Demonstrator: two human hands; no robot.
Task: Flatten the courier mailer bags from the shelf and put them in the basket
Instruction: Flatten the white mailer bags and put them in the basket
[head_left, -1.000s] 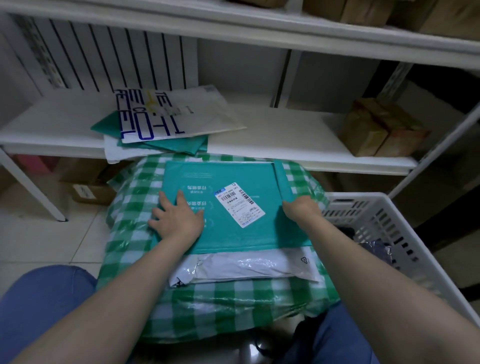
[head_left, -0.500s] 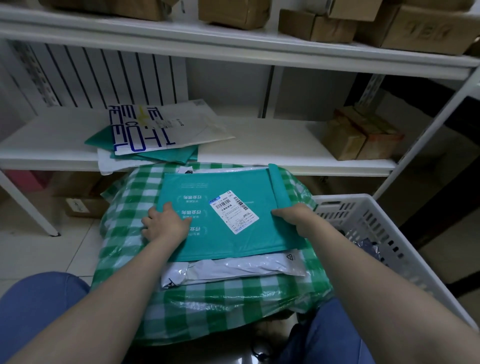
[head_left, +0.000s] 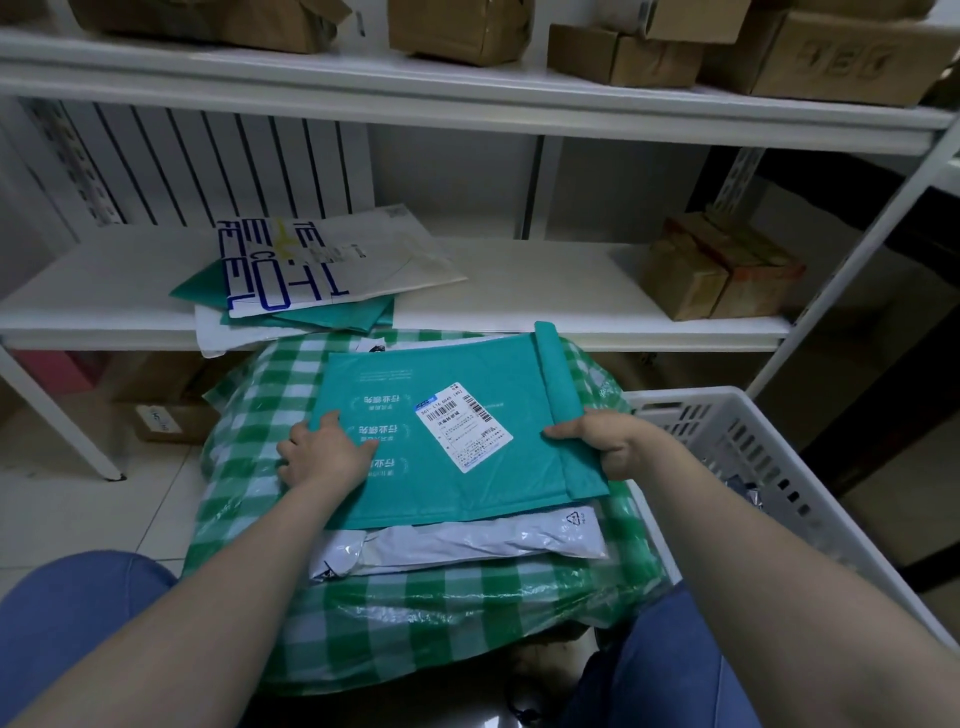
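The left hand holds the left edge of the teal mailer, thumb on top and fingers bent at the border. The right hand pinches the right edge, beside the flap, which is folded over in a soft roll. The mailer lies on a grey-white plastic mailer, and both rest on a bulging green checked bag. To do this step well, I think both hands should pull outward evenly and then press flat, because the support below is soft. The teal surface looks matte and slightly padded, with a white paper label. The white lattice basket stands just beside, on the right.
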